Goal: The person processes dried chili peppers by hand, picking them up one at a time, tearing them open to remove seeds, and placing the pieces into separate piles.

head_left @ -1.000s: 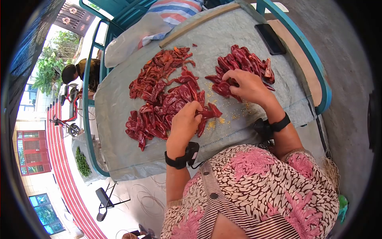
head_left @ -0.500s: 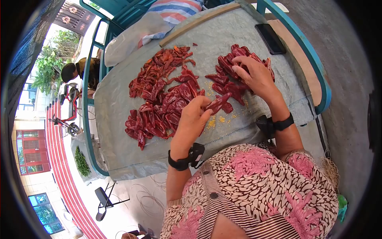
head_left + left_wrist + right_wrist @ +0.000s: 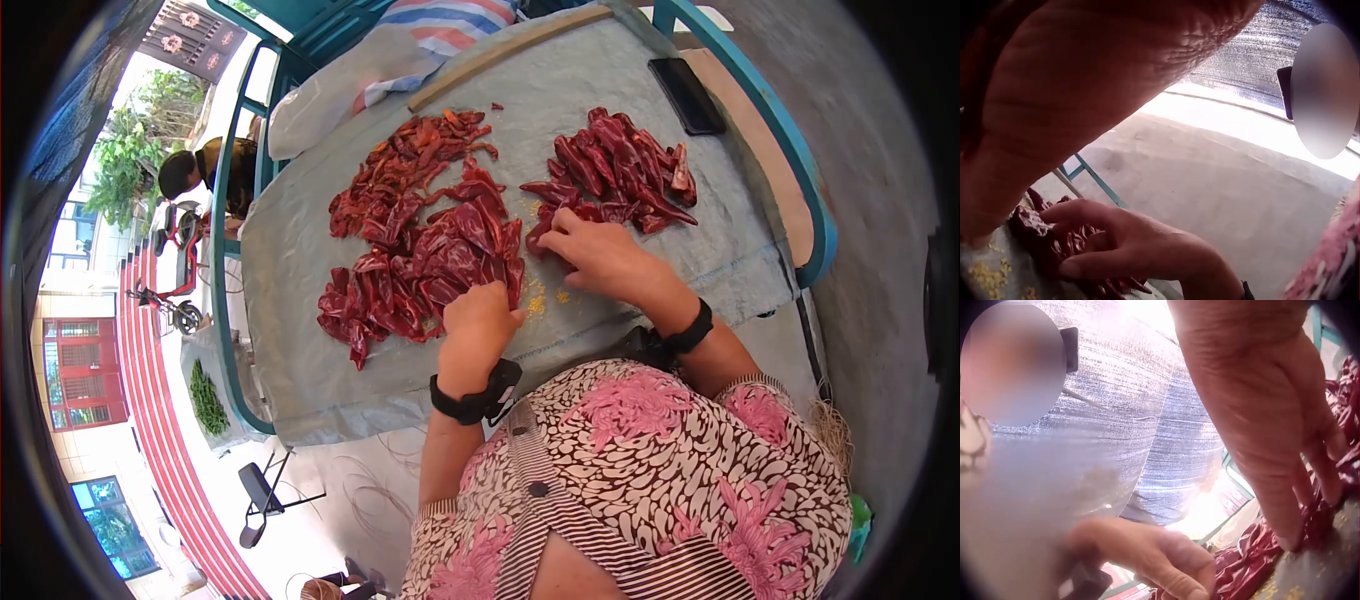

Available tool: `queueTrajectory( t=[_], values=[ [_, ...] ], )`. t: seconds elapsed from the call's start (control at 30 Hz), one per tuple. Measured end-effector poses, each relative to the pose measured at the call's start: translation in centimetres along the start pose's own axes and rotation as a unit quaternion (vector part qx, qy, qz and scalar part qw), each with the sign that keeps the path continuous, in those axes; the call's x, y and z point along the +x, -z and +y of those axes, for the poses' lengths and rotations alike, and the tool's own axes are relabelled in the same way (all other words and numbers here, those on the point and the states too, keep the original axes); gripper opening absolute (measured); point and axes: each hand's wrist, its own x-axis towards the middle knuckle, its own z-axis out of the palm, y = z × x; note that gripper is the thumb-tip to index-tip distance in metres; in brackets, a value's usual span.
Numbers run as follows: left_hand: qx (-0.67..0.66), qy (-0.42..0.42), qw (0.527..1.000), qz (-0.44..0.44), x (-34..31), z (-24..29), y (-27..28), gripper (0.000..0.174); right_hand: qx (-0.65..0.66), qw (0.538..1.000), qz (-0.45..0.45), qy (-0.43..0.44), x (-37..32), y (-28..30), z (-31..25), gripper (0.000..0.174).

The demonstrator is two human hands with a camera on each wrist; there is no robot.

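Note:
Dried red chilli peppers lie in two groups on a grey sheet (image 3: 290,300). My left hand (image 3: 478,335) is at the near edge of the larger left pile (image 3: 440,250), its back toward the head camera and its fingertips hidden. In the right wrist view the same left hand (image 3: 1154,556) shows bent fingers beside the pile; whether it grips a pepper I cannot tell. My right hand (image 3: 605,258) pinches a dark red chilli pepper (image 3: 540,240) at the near left side of the right pile (image 3: 620,165). In the left wrist view, thumb and forefinger of the right hand (image 3: 1141,244) straddle that pepper (image 3: 1032,228).
Yellow seeds (image 3: 537,300) are scattered between the piles. Smaller, more orange chilli pieces (image 3: 400,165) lie at the far left. A black phone (image 3: 686,95) rests at the far right, beside the teal rail (image 3: 775,120). A wooden strip (image 3: 510,55) borders the far edge.
The left hand, which held a pepper between the piles, has drawn back to the left pile. The right hand has come down toward me from over the right pile onto a pepper.

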Motion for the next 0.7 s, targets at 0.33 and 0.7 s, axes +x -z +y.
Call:
queueTrajectory(
  t=[0.33,0.7],
  values=[
    [0.04,0.023,0.997,0.054,-0.1,0.7,-2.8,0.027,0.027,0.996,0.079,-0.031,0.2,1.9,1.9,0.033],
    [-0.144,-0.104,0.975,0.135,-1.2,2.9,1.0,0.024,0.264,0.957,0.119,0.015,0.3,1.2,-1.2,0.038]
  ],
)
